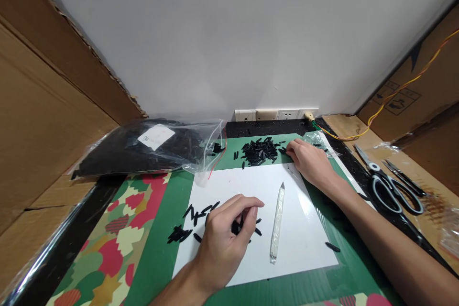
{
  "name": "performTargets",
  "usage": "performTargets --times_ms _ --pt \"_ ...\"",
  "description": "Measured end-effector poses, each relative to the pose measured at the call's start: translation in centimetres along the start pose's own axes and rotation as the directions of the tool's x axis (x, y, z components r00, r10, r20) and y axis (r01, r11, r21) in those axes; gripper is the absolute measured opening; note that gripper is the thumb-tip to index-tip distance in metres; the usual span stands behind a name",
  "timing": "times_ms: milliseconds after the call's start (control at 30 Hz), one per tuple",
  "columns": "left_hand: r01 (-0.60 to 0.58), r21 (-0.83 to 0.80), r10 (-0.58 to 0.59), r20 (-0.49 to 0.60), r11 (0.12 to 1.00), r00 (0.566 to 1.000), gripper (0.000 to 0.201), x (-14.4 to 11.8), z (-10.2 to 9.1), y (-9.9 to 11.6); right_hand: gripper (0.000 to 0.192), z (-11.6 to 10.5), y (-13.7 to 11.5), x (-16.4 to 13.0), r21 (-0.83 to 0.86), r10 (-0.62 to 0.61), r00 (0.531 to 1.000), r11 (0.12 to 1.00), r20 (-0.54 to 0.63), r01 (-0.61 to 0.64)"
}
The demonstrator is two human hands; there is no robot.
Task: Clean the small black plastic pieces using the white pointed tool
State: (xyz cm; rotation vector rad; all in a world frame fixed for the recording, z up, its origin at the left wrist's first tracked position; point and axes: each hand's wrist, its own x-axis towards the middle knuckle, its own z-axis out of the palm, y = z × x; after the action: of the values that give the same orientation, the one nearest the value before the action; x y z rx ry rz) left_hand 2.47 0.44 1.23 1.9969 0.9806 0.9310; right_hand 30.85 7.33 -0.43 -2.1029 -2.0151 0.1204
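Both hands work low over a white sheet (pixel 251 220) laid on a green mat (pixel 158 248); the left hand (pixel 224 244) curls near the sheet's front edge, thumb and fingers pinched together around a few small black pieces (pixel 237 226), while the right hand (pixel 311 162) reaches to the far right corner of the sheet, fingers loosely bent with their tips touching the edge of a pile of black pieces (pixel 260 150) on the mat; whether it grips any of them cannot be told. Tall cardboard panels (pixel 46 105) stand at the left, a cardboard box (pixel 412 91) at the right, a pale wall behind; a large clear plastic bag (pixel 143 148) filled with black pieces lies at the far left, its mouth toward the pile; a camouflage-patterned cloth (pixel 118 234) lies left of the mat; scissors (pixel 390 186) with black handles rest well to the right on the cardboard; a slim white packet (pixel 277 220) lies lengthwise on the sheet between the hands; loose black pieces (pixel 186 224) are scattered on the sheet just left of the left hand; one stray piece (pixel 333 247) lies at the sheet's right edge.
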Motion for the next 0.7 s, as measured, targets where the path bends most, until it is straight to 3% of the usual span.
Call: performTargets --times_ms 200,300,333,400,467,700 --pt "0.013 -0.024 -0.013 0.001 1.0 1.0 0.019 0.0 -0.1 -0.1 0.017 -2.5 -0.5 -2.5 0.117 0.034 0.997 0.993 -0.069 -0.025" --pt "0.114 -0.114 -0.113 0.011 0.987 0.993 0.02 0.1 0.0 0.0 0.016 -3.7 -2.0 -5.2 0.277 -0.045 0.998 0.959 -0.045 0.056" --pt "0.166 -0.164 -0.165 0.018 0.972 0.986 0.019 0.2 0.1 0.0 0.022 -3.8 -2.7 -6.2 0.363 -0.102 0.995 0.926 -0.017 0.101" --pt "0.267 -0.266 -0.264 0.05 0.926 0.963 0.02 0.4 0.2 0.0 0.025 -3.6 -4.2 -7.7 0.68 -0.208 0.978 0.719 0.017 0.141" --pt "0.33 -0.332 -0.317 0.096 0.883 0.944 0.022 0.5 0.4 0.0 0.022 -3.0 -5.5 -8.8 0.815 -0.267 0.962 0.569 0.052 0.113" --pt "0.363 -0.456 -0.349 0.119 0.812 0.93 0.023 0.9 0.4 0.3 0.023 -1.6 -7.5 -9.6 0.948 -0.245 0.958 0.313 0.146 -0.064"
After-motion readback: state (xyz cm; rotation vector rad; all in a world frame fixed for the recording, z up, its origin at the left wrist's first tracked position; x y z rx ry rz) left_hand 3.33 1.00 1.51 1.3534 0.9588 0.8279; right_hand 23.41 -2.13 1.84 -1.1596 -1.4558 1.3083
